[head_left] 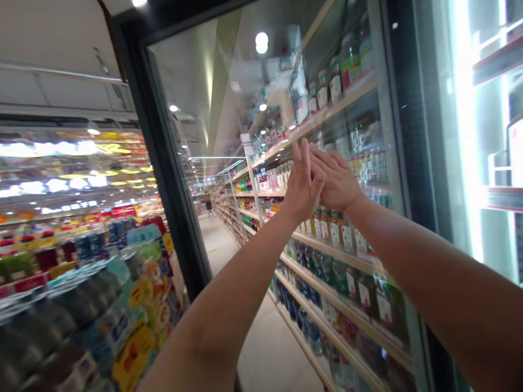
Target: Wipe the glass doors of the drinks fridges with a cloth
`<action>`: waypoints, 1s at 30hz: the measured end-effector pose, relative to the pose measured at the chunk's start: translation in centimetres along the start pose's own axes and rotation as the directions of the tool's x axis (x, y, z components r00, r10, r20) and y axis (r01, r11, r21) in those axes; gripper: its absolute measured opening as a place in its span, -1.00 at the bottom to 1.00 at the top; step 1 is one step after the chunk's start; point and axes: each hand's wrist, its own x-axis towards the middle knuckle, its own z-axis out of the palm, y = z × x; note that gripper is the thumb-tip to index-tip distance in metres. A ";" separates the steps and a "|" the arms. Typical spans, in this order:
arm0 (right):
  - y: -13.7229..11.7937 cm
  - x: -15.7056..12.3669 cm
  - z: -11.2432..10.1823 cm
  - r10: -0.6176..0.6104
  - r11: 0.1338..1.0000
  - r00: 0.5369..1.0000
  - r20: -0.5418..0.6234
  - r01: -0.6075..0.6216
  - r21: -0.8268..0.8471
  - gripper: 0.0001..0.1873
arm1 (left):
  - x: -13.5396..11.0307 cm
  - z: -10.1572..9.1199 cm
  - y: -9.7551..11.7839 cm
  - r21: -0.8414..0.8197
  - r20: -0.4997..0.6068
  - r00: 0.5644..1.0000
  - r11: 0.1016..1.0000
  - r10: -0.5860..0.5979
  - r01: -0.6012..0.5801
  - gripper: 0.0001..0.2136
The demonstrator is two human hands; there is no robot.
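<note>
My left hand [303, 188] and my right hand [334, 181] meet in front of a glass door [192, 71] with a dark frame. The fingers of both hands are stretched out. The left fingers point upward, while the right ones slant up and to the left against the left hand. Part of each palm is hidden where they overlap. I see no object in either hand. Behind them, rows of bottles [335, 231] with pale labels appear in or through the glass; whether the hands touch the pane I cannot tell.
A lit cooler [466, 136] with shelves stands at the right edge. To the left, stacked packs of drinks [143, 288] rise close to the door's dark frame [163, 163]. Pale floor [269, 348] shows below, through the glass.
</note>
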 end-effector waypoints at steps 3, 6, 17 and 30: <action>0.3 0.1 0.3 0.021 0.998 1.000 -0.001 -0.021 0.057 -0.40 | -0.7 -2.5 -0.9 0.034 0.041 0.995 0.995 0.093 -0.094 -0.30; 0.3 0.2 0.5 0.070 0.991 0.998 0.002 -0.070 0.118 -0.48 | -1.8 -7.2 -3.6 0.360 0.085 0.995 0.930 0.046 -0.073 -0.36; 0.8 0.5 0.6 0.161 0.978 0.987 -0.016 -0.157 0.139 -0.24 | -3.4 -11.5 -8.0 0.621 -0.138 0.943 0.715 -0.304 0.322 -0.39; -0.4 0.9 -0.1 0.071 0.993 0.949 0.308 -0.096 0.067 -0.44 | -4.7 -10.7 -8.9 0.548 -0.145 0.944 0.771 -0.295 0.325 -0.41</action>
